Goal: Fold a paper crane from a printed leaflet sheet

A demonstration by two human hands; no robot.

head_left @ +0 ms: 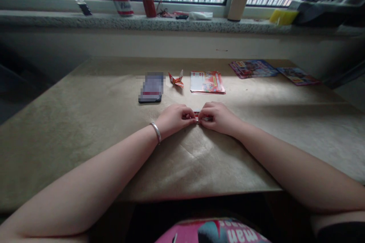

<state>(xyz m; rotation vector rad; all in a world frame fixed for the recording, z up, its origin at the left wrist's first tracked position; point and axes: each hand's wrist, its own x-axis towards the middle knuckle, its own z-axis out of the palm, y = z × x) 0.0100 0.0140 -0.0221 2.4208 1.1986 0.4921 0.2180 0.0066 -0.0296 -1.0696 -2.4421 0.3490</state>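
Between my two hands, low over the table, is a small piece of red and white printed paper, mostly covered by my fingers. My left hand, with a silver bangle at the wrist, pinches its left side. My right hand pinches the right side, the fingertips of both hands nearly meeting. Just beyond them stands a folded red and white paper crane. A stack of red and white printed sheets lies to the crane's right.
A phone, its screen blurred out, lies left of the crane. Colourful printed leaflets rest at the back right, with another leaflet beside them. On the granite windowsill stand a red can and a red lighter-like container.
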